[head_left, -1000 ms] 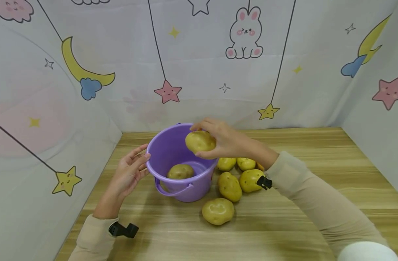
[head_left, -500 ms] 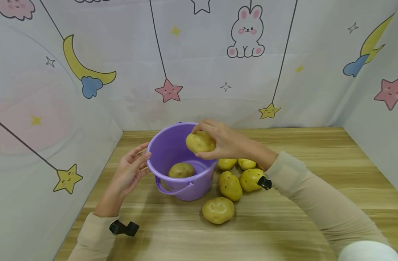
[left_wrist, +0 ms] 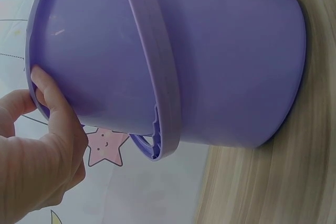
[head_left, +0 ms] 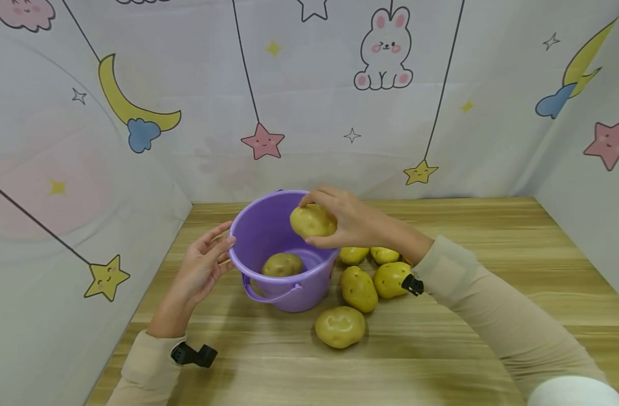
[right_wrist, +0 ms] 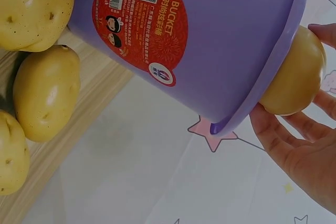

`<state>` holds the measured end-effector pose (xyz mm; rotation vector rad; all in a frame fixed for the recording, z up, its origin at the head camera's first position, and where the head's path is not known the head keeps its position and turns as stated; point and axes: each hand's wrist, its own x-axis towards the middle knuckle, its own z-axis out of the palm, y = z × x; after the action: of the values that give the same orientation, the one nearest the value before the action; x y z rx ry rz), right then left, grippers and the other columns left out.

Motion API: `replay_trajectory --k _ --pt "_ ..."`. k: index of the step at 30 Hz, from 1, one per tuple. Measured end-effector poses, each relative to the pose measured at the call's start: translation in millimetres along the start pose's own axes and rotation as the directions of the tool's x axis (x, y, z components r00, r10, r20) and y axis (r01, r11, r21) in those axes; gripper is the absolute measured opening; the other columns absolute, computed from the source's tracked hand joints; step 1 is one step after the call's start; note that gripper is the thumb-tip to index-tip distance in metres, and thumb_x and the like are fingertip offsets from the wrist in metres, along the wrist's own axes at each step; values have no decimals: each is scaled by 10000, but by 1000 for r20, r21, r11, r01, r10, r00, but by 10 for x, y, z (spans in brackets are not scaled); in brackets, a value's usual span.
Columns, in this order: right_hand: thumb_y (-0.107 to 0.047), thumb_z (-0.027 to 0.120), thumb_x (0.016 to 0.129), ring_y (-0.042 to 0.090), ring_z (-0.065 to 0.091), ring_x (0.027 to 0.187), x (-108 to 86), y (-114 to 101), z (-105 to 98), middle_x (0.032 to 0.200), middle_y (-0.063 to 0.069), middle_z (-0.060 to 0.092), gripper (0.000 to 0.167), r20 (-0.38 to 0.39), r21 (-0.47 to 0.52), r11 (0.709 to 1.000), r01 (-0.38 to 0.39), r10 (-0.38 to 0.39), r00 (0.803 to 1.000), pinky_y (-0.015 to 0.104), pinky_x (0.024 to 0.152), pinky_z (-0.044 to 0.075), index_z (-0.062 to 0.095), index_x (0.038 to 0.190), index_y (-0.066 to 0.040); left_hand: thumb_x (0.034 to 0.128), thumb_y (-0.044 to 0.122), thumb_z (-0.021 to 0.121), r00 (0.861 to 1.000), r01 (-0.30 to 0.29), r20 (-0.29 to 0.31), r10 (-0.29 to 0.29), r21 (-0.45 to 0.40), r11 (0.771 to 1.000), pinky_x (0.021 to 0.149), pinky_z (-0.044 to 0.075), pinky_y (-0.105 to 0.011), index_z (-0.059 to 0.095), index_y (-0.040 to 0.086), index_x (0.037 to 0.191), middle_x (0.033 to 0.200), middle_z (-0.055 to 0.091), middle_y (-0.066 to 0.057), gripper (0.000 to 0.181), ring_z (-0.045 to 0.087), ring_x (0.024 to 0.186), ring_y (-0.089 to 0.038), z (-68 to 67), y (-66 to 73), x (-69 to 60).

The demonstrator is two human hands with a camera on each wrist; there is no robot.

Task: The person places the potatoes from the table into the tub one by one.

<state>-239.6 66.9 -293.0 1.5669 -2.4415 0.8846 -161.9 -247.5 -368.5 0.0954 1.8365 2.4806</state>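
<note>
A purple bucket point(head_left: 299, 293) stands on the wooden table, its handle hanging down at the front. My left hand point(head_left: 203, 270) pinches the bucket's left rim between thumb and fingers; the left wrist view shows the fingertips point(left_wrist: 41, 77) on that rim. Over the right side of the bucket's mouth, my right hand point(head_left: 347, 217) grips a yellow potato point(head_left: 312, 221). In the right wrist view this potato is partly behind the rim, with fingers around it. Another potato point(head_left: 282, 265) lies inside on the bucket's floor.
Several loose potatoes point(head_left: 359, 289) lie on the table to the right of the bucket, one point(head_left: 340, 327) nearer the front. A red label point(right_wrist: 139, 22) is on the bucket's side. Behind stands a white cloth backdrop point(head_left: 309, 101) with printed stars, moons and a rabbit.
Both hands, the bucket and the held potato keep their places relative to each other. Only a slight shift of the head view shows.
</note>
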Motion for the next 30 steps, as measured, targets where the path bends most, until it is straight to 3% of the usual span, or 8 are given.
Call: replay_trajectory --k 18,30 --pt "-330 786 837 171 564 1060 15 41 1 1205 49 595 519 0 3 1000 21 -21 1000 299 831 539 585 1242 -76 1030 67 553 1000 6 -20 -6 3 1000 760 601 -239 330 -11 1477 1134 581 -122 506 678 881 -145 51 0 13" --pt "-282 777 854 190 578 997 -6 37 -7 1185 75 600 476 2 26 1000 12 -12 1000 263 718 569 590 1232 -60 1029 59 553 1000 -1 -20 1 -3 1000 762 602 -238 341 -8 1470 1123 582 -113 494 680 877 -143 53 -1 -3"
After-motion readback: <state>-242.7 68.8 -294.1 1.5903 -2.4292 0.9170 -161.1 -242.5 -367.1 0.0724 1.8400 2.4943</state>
